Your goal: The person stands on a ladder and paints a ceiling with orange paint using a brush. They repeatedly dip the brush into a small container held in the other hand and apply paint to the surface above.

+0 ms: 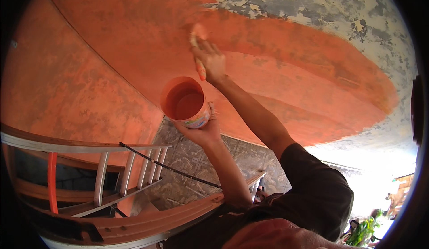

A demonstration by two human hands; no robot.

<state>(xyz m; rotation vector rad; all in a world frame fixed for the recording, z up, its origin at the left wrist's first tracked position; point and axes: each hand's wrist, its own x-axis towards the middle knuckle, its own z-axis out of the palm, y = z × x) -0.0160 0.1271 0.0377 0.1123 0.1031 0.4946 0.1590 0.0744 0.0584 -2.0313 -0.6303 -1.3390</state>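
My left hand [205,129] cups a round paint tub [201,117] from below and along its side. Orange-red paint coats the inside of the tub, with more of it lying at the bottom. Above and a little right of the tub, my right hand [212,61] grips a paintbrush [199,66] by its paint-smeared handle. The brush head is blurred and appears to be against the wall [250,70], where orange paint covers a broad curved area. Bare grey and cream patches show on the wall beyond the painted edge.
An aluminium ladder [103,177] with one red-orange rung stands at lower left, a dark strap [178,172] stretched across it. Patterned floor tiles [178,144] lie far below. A second orange wall [67,97] meets the first at a corner line. Green leaves [364,231] show at lower right.
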